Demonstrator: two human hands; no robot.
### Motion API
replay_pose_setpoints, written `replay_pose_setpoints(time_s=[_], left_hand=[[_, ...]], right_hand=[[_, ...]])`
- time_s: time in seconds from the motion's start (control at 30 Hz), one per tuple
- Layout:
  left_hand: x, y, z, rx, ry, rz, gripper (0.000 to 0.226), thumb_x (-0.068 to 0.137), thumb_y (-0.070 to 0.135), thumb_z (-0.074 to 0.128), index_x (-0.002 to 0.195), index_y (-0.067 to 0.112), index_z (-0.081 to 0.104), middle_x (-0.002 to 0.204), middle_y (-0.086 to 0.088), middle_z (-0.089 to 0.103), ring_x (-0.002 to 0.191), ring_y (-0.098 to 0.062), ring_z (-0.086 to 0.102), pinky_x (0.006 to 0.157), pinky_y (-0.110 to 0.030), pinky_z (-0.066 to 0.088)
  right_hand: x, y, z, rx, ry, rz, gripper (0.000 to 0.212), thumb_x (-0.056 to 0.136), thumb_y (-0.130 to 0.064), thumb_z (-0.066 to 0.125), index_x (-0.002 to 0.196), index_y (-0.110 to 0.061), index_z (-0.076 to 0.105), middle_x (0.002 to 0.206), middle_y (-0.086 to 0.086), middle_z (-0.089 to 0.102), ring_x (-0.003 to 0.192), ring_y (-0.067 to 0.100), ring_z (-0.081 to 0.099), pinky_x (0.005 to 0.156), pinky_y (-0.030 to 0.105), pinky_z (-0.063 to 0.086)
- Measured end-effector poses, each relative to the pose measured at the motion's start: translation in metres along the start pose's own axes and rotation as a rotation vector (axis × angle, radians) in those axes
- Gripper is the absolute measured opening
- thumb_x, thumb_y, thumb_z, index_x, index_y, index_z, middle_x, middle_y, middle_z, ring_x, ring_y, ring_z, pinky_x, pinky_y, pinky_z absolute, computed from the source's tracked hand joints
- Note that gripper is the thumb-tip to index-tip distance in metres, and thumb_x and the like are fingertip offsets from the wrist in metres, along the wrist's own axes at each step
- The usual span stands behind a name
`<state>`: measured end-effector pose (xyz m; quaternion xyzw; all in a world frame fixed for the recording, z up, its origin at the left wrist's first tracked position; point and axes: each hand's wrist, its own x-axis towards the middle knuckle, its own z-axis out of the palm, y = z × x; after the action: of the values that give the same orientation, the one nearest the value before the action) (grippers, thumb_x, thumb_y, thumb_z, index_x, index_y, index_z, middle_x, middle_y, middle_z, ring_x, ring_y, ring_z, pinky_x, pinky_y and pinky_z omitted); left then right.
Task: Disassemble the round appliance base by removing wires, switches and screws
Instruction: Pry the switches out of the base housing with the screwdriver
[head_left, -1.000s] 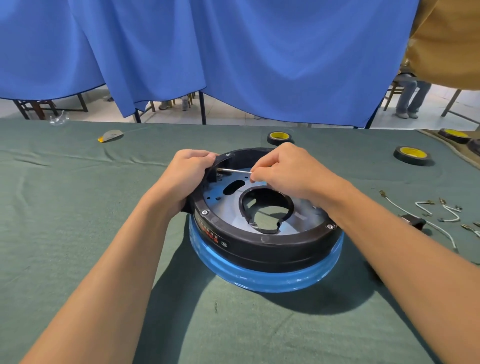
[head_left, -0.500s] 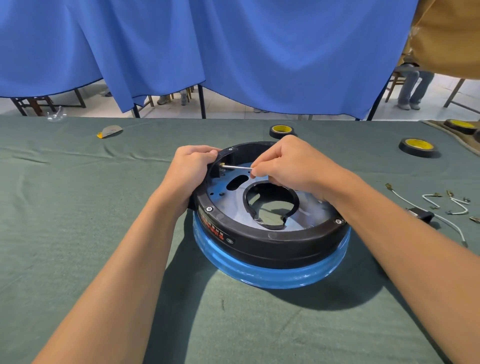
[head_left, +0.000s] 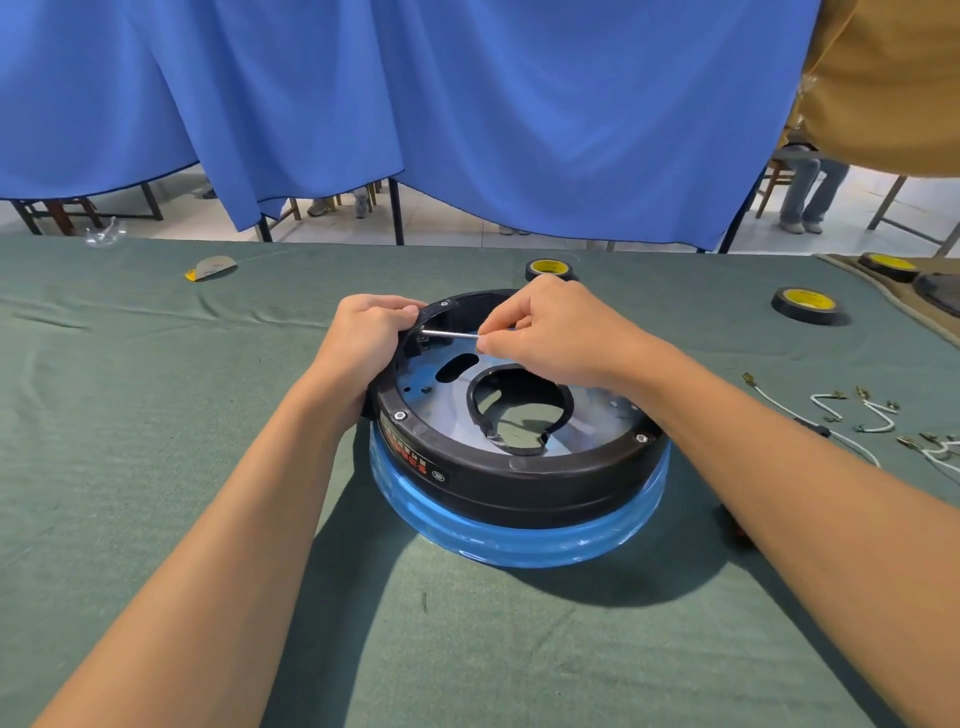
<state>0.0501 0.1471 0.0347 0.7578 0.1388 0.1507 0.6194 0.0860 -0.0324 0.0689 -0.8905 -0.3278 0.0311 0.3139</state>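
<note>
The round appliance base (head_left: 519, 483), black on top with a blue band below, sits in the middle of the green cloth. Its metal inner plate has a large round hole. My left hand (head_left: 366, 343) grips the base's far-left rim. My right hand (head_left: 556, 338) pinches a thin metal screwdriver shaft (head_left: 449, 334) that lies level, its tip pointing left into the inner wall beside my left fingers. Screws (head_left: 400, 415) show on the black rim. What the tip touches is hidden.
Loose white wires with terminals (head_left: 831, 410) lie on the cloth at right. Rolls of black tape with yellow cores (head_left: 805, 304) (head_left: 548, 268) stand at the back. A small grey and yellow object (head_left: 210, 268) lies far left. A blue curtain hangs behind the table.
The view has shifted slightly. Both hands stay on the base and the shaft stays pointed at the same spot on the inner wall.
</note>
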Motion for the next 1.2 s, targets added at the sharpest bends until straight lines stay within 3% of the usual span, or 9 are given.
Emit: replay_pose_setpoints(time_s=[0.1,0.2,0.37,0.57,0.73,0.87,0.97,1.07,1.2], left_hand=[[-0.001,-0.001,0.000,0.009,0.007,0.003,0.031,0.097,0.009,0.045,0.088,0.015,0.074,0.075,-0.005,0.074,0.067,-0.018,0.072,0.053,-0.026,0.056],[-0.001,-0.001,0.001,0.027,0.019,0.010,0.031,0.097,0.009,0.044,0.088,0.015,0.074,0.078,-0.007,0.074,0.069,-0.019,0.072,0.055,-0.027,0.056],[-0.003,0.001,0.000,0.048,0.031,0.007,0.033,0.098,0.010,0.045,0.082,0.020,0.073,0.075,-0.005,0.074,0.067,-0.018,0.072,0.053,-0.026,0.055],[-0.003,0.003,-0.001,0.084,0.050,-0.005,0.024,0.095,0.013,0.052,0.090,0.016,0.075,0.079,-0.006,0.074,0.068,-0.020,0.072,0.056,-0.029,0.057],[0.003,0.003,-0.004,0.214,0.043,0.050,0.011,0.091,0.024,0.062,0.085,0.025,0.071,0.088,0.001,0.070,0.085,-0.017,0.066,0.073,-0.031,0.055],[0.004,0.002,-0.002,0.285,0.050,0.056,0.013,0.089,0.029,0.063,0.078,0.030,0.069,0.089,0.005,0.069,0.088,-0.015,0.063,0.071,-0.028,0.049],[0.003,-0.001,0.005,0.302,0.035,0.065,0.017,0.092,0.027,0.057,0.081,0.029,0.070,0.091,0.003,0.070,0.089,-0.018,0.064,0.077,-0.033,0.053],[0.003,0.001,0.010,0.294,0.019,0.092,0.024,0.095,0.020,0.050,0.112,0.020,0.068,0.108,0.000,0.068,0.102,-0.021,0.061,0.093,-0.040,0.050],[0.003,0.002,0.014,0.271,0.011,0.098,0.029,0.097,0.015,0.044,0.117,0.020,0.064,0.103,0.000,0.068,0.101,-0.023,0.062,0.091,-0.043,0.051]], right_hand=[[-0.016,0.005,-0.019,-0.178,0.224,0.037,0.013,0.083,-0.034,0.067,0.079,-0.023,0.072,0.078,-0.002,0.069,0.079,0.018,0.060,0.065,0.035,0.052],[-0.038,0.021,-0.038,-0.372,0.430,0.175,0.016,0.080,-0.030,0.068,0.079,-0.014,0.069,0.073,0.008,0.064,0.075,0.028,0.059,0.063,0.038,0.054],[-0.057,0.033,-0.039,-0.344,0.223,0.495,0.042,0.082,-0.048,0.066,0.071,-0.007,0.062,0.066,0.008,0.060,0.064,0.027,0.057,0.055,0.032,0.046],[-0.052,0.043,-0.033,-0.122,0.243,0.545,0.016,0.075,-0.016,0.064,0.080,-0.001,0.064,0.067,0.010,0.057,0.061,0.025,0.046,0.054,0.031,0.040],[-0.039,0.053,-0.041,0.071,0.278,0.553,0.034,0.071,-0.004,0.069,0.105,0.002,0.068,0.089,0.016,0.069,0.071,0.024,0.055,0.073,0.046,0.057],[-0.026,0.061,-0.045,0.115,0.307,0.540,0.036,0.076,-0.007,0.075,0.111,-0.006,0.067,0.097,0.009,0.066,0.082,0.023,0.061,0.072,0.038,0.055],[-0.031,0.061,-0.045,-0.119,0.412,0.528,0.027,0.080,-0.013,0.065,0.103,0.001,0.066,0.096,0.015,0.066,0.094,0.032,0.060,0.070,0.045,0.055],[-0.049,0.057,-0.044,-0.353,0.433,0.478,0.015,0.076,-0.019,0.059,0.069,-0.007,0.055,0.064,0.009,0.052,0.067,0.032,0.053,0.045,0.029,0.033],[-0.064,0.054,-0.037,-0.385,0.397,0.500,0.035,0.078,-0.023,0.061,0.056,-0.012,0.037,0.056,0.005,0.044,0.051,0.024,0.039,0.044,0.026,0.024]])
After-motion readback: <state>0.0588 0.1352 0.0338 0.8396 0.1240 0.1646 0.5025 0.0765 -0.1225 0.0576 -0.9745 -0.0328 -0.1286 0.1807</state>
